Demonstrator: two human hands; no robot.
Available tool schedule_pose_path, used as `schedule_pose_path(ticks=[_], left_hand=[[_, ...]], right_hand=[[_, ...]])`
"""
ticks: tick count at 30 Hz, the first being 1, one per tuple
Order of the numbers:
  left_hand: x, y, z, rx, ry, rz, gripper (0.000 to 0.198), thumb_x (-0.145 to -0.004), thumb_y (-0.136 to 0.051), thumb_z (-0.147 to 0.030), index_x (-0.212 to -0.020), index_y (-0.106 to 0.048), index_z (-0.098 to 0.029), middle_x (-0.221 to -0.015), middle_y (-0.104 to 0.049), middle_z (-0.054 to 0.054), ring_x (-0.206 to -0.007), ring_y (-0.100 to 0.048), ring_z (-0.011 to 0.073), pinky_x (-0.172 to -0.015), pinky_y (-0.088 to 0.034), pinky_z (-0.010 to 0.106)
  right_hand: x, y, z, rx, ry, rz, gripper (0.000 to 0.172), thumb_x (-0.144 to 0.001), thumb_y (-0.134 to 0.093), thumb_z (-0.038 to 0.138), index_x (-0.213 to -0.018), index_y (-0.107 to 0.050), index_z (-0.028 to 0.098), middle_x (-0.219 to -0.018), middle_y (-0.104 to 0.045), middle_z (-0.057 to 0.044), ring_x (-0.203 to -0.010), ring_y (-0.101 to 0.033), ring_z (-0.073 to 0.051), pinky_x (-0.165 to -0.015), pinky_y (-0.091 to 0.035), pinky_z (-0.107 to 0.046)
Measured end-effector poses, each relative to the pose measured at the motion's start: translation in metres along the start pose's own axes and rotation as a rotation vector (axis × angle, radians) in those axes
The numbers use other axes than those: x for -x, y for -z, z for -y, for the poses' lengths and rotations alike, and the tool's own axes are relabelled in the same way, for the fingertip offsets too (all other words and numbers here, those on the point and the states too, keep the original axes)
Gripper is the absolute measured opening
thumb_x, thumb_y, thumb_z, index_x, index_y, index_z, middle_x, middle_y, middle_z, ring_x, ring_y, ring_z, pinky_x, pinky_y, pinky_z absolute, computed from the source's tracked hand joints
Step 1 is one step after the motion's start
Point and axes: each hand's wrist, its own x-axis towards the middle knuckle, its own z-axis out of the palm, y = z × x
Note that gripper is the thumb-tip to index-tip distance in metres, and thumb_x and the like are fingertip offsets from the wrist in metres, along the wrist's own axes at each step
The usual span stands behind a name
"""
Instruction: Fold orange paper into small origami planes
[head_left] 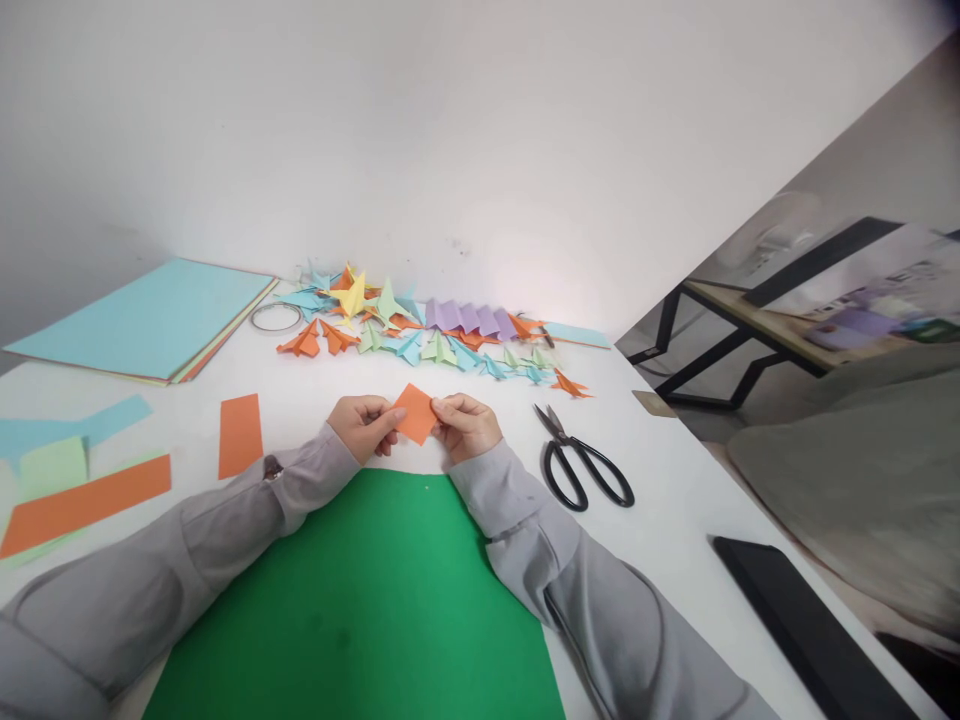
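We pinch the orange paper [417,412] between left hand [366,424] and right hand [469,425], fingers closed at opposite sides, near the green sheet's [360,590] far edge; likely light, easily creased, best held by edges.

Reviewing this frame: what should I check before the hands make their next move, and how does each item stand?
1. Left hand on the orange square: ok.
2. Right hand at its opposite corner: ok.
3. Scissors apart from both hands: ok.
4. Scissor blades fully shut: not ok, tips parted.
5. Folded paper pieces clear of the hands: ok, beyond them.
6. Square's underside uncreased: cannot tell, hidden.
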Motion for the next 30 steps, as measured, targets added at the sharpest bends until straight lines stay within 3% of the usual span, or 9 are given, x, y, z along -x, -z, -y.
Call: schedule_pose_path(ticks=[7, 12, 15, 20, 25, 30], left_hand=[[-0.006, 0.007, 0.003, 0.056, 0.031, -0.006, 0.034, -0.058, -0.067, -0.042, -0.048, -0.053, -0.013, -0.038, -0.050, -0.003, -0.030, -0.043, 0.0055, -0.031, -0.035, 0.017], [-0.005, 0.008, -0.002, 0.034, 0.066, 0.054, 0.033, -0.054, -0.070, -0.040, -0.046, -0.053, -0.013, -0.036, -0.050, -0.003, -0.029, -0.043, 0.0058, -0.031, -0.034, 0.017], [-0.003, 0.008, -0.004, -0.005, 0.095, 0.141, 0.033, -0.054, -0.070, -0.039, -0.047, -0.053, -0.012, -0.036, -0.050, -0.003, -0.029, -0.043, 0.0058, -0.031, -0.033, 0.017], [-0.001, 0.012, -0.004, -0.042, 0.098, 0.253, 0.033, -0.061, -0.067, -0.040, -0.052, -0.055, -0.011, -0.039, -0.052, -0.003, -0.031, -0.044, 0.0052, -0.033, -0.033, 0.016], [-0.001, 0.013, -0.007, -0.022, 0.127, 0.300, 0.040, -0.063, -0.065, -0.044, -0.044, -0.046, -0.014, -0.032, -0.043, -0.005, -0.026, -0.035, 0.0034, -0.029, -0.022, 0.016], [-0.001, 0.013, -0.007, -0.021, 0.041, 0.340, 0.046, -0.066, -0.063, -0.046, -0.039, -0.039, -0.016, -0.027, -0.035, -0.006, -0.024, -0.027, 0.0022, -0.029, -0.015, 0.018]], right_hand=[[0.000, 0.006, 0.009, -0.049, -0.042, 0.082, 0.026, -0.045, -0.081, 0.028, -0.048, -0.058, 0.017, -0.043, -0.057, 0.003, -0.039, -0.049, -0.007, -0.039, -0.040, -0.020], [0.000, 0.002, 0.008, 0.032, -0.063, 0.092, 0.040, -0.049, -0.074, 0.052, -0.046, -0.057, 0.016, -0.038, -0.053, 0.002, -0.033, -0.045, -0.009, -0.033, -0.034, -0.021], [0.008, -0.003, 0.006, 0.248, 0.021, 0.178, 0.051, -0.060, -0.063, 0.060, -0.039, -0.048, 0.017, -0.028, -0.040, 0.004, -0.026, -0.032, -0.006, -0.029, -0.019, -0.021], [0.022, -0.006, 0.009, 0.476, 0.042, 0.333, 0.054, -0.066, -0.061, 0.055, -0.036, -0.039, 0.016, -0.029, -0.028, 0.008, -0.030, -0.019, -0.002, -0.034, -0.008, -0.023], [0.018, 0.000, 0.010, 0.431, -0.013, 0.381, 0.051, -0.065, -0.063, 0.053, -0.038, -0.040, 0.016, -0.029, -0.029, 0.009, -0.029, -0.019, -0.002, -0.034, -0.007, -0.023], [0.015, 0.001, 0.009, 0.393, -0.041, 0.379, 0.050, -0.064, -0.065, 0.053, -0.039, -0.042, 0.016, -0.028, -0.029, 0.009, -0.027, -0.019, -0.002, -0.033, -0.006, -0.023]])
